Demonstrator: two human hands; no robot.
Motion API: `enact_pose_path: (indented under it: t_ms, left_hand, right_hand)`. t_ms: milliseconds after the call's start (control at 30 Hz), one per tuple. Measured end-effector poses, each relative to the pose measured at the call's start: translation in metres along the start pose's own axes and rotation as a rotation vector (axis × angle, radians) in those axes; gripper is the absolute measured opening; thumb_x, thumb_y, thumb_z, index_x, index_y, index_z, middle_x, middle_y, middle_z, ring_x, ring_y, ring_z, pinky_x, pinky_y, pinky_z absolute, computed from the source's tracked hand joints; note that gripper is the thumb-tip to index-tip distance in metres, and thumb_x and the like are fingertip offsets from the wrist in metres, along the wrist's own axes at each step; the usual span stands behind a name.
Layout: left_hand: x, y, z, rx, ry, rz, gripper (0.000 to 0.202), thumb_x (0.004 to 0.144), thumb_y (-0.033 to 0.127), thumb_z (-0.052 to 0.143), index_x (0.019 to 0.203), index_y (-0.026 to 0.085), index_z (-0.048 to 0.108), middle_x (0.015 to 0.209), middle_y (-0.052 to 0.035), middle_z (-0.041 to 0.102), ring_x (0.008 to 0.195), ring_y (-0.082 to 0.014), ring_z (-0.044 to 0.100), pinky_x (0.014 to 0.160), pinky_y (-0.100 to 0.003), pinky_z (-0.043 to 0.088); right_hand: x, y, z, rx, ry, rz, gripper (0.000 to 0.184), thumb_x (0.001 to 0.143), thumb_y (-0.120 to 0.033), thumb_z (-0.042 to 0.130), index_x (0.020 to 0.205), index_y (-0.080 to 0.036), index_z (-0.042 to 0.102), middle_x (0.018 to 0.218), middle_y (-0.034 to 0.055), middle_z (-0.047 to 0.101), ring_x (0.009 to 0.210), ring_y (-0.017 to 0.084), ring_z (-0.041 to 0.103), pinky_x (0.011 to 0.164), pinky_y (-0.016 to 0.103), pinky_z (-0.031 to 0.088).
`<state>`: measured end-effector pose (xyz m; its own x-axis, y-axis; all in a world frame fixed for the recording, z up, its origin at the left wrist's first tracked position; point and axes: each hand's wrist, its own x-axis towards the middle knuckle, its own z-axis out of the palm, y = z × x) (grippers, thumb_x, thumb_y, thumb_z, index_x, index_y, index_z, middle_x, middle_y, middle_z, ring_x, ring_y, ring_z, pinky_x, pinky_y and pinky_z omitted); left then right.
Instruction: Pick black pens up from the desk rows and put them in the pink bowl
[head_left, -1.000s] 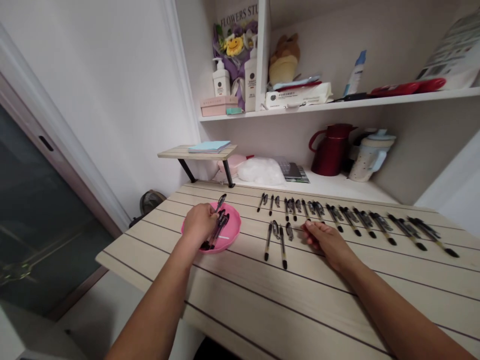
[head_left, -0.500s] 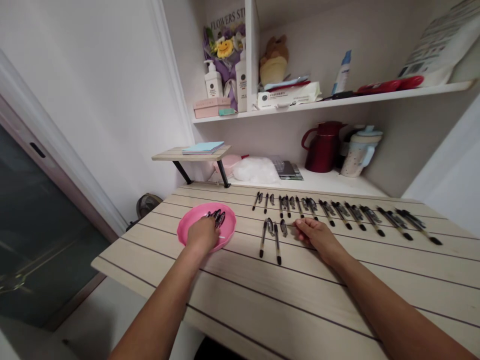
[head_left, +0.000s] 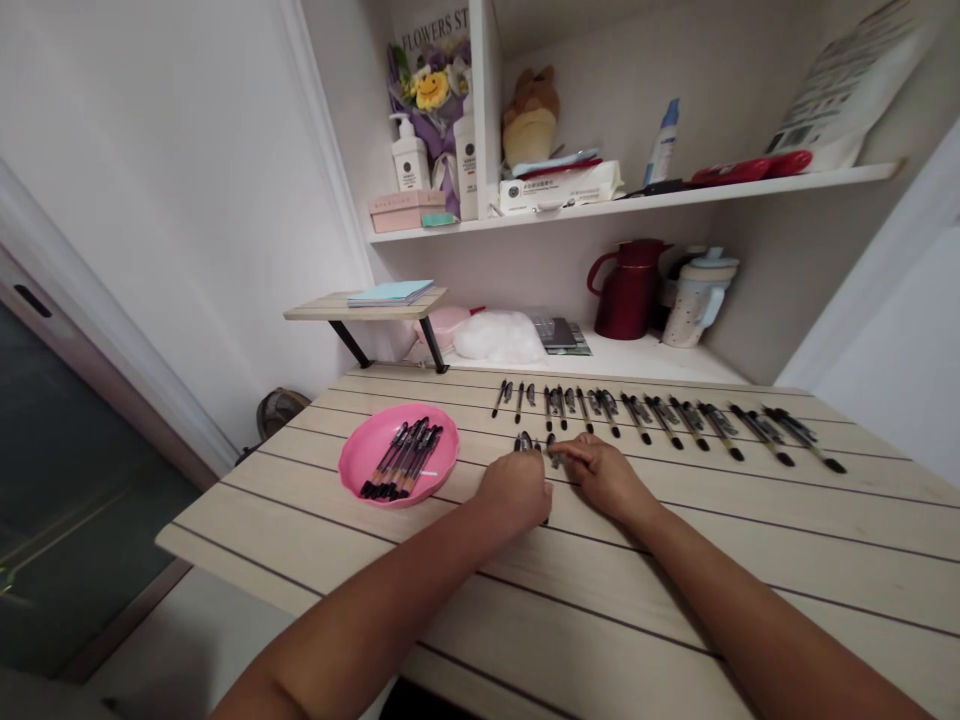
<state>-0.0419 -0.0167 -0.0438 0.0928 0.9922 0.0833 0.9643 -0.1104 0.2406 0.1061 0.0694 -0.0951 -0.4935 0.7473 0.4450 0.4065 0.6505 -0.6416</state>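
Observation:
My left hand (head_left: 517,487) is closed over the nearer group of pens, its fingers curled down and mostly hidden. The tip of a black pen (head_left: 546,521) shows just below it, and a dark clear pen cap (head_left: 526,440) peeks out above. My right hand (head_left: 606,478) has its thumb and index finger at another pen cap (head_left: 553,448), just right of the left hand. Beyond both hands, several black pens (head_left: 636,420) lie in a row with loose caps beside them. A pink scalloped bowl (head_left: 352,455) on the left holds several black pens (head_left: 405,460).
The wooden tabletop (head_left: 630,620) has dark grooves. A small raised stand (head_left: 315,308) bears blue paper (head_left: 391,292) at back left. Behind the table are a plastic bag (head_left: 499,337), a red jug (head_left: 628,290) and a pale tumbler (head_left: 697,300), below a loaded shelf (head_left: 637,198).
My left hand has left the pink bowl and moved right to the nearer pens, uncovering the bowl's pens. My right hand has come up to the cap. The view has shifted slightly.

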Motion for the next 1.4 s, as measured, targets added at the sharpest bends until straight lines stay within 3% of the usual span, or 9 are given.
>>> enact_pose_path:
  t_ms: [200,367,533,633,767,933,1067,1200,1400]
  left_hand:
    - [0.01,0.005,0.013,-0.024,0.011,-0.055,0.039,0.073,0.024,0.05,0.108,0.008,0.051,0.091,-0.0182,0.064,0.085,-0.0291,0.061,0.072,-0.037,0.047]
    - [0.011,0.004,0.015,-0.062,0.003,-0.079,0.039,0.069,0.012,0.049,0.107,0.009,0.049,0.091,-0.0179,0.064,0.085,-0.0271,0.061,0.071,-0.034,0.046]
    - [0.011,-0.004,0.004,-0.176,0.093,-0.132,0.038,0.067,0.014,0.052,0.104,0.011,0.051,0.09,-0.016,0.064,0.084,-0.0257,0.06,0.072,-0.033,0.045]
    - [0.013,-0.011,-0.002,-0.414,0.155,-0.192,0.037,0.067,0.016,0.055,0.103,0.015,0.052,0.075,-0.0066,0.063,0.07,-0.0185,0.059,0.064,-0.027,0.044]
    - [0.016,-0.017,-0.008,-0.976,0.145,-0.312,0.037,0.07,0.019,0.055,0.106,0.016,0.049,0.053,0.006,0.05,0.04,-0.0082,0.046,0.042,-0.019,0.035]
    - [0.013,-0.022,-0.02,-1.535,0.159,-0.356,0.037,0.07,0.021,0.059,0.105,0.014,0.047,0.058,0.0036,0.053,0.045,-0.0078,0.053,0.04,-0.016,0.034]
    - [0.011,-0.025,-0.025,-1.704,0.121,-0.295,0.027,0.069,0.022,0.062,0.092,0.012,0.053,0.06,0.0011,0.054,0.052,-0.0086,0.057,0.045,-0.017,0.04]
    - [0.007,-0.018,-0.019,-1.697,-0.033,-0.294,0.021,0.065,0.02,0.061,0.084,0.012,0.054,0.059,0.001,0.054,0.052,-0.0096,0.057,0.048,-0.019,0.044]
    - [0.001,-0.002,-0.007,-1.551,-0.222,-0.269,0.019,0.059,0.019,0.06,0.075,0.014,0.051,0.058,0.0032,0.051,0.044,-0.0089,0.054,0.042,-0.019,0.041]
  right_hand:
    - [0.0,-0.008,-0.003,-0.189,-0.138,-0.041,0.032,0.076,-0.019,0.045,0.098,-0.026,0.066,0.077,0.0029,0.056,0.071,0.016,0.056,0.067,0.027,0.043]
    - [0.001,-0.006,-0.004,-0.219,-0.197,-0.054,0.023,0.078,-0.021,0.047,0.087,-0.026,0.068,0.078,0.0028,0.057,0.073,0.015,0.057,0.068,0.026,0.042]
    - [0.001,-0.005,-0.004,-0.218,-0.185,-0.03,0.02,0.078,-0.021,0.048,0.081,-0.025,0.067,0.078,0.0031,0.058,0.072,0.016,0.056,0.067,0.026,0.042]
    - [0.001,-0.009,-0.005,-0.256,-0.195,-0.012,0.019,0.078,-0.021,0.047,0.08,-0.023,0.065,0.079,0.0028,0.058,0.072,0.015,0.056,0.067,0.025,0.041]
    - [0.001,-0.016,-0.01,-0.317,-0.224,-0.009,0.016,0.078,-0.02,0.046,0.076,-0.022,0.062,0.08,0.0029,0.059,0.07,0.014,0.056,0.065,0.024,0.039]
    - [0.001,-0.019,-0.018,-0.44,-0.249,-0.02,0.018,0.074,-0.012,0.045,0.076,-0.022,0.061,0.075,0.0035,0.061,0.067,0.016,0.056,0.062,0.025,0.036]
    - [0.004,-0.013,-0.028,-0.473,-0.188,-0.015,0.025,0.072,-0.009,0.046,0.084,-0.022,0.064,0.076,0.0064,0.062,0.066,0.018,0.056,0.062,0.027,0.036]
    - [0.013,-0.007,-0.04,-0.21,0.064,0.099,0.02,0.077,-0.019,0.046,0.081,-0.021,0.066,0.08,0.0074,0.062,0.075,0.02,0.057,0.066,0.03,0.04]
    - [0.019,-0.008,-0.047,0.735,0.351,0.452,0.019,0.065,-0.034,0.067,0.076,-0.021,0.059,0.066,-0.0006,0.058,0.061,0.013,0.055,0.053,0.024,0.04]
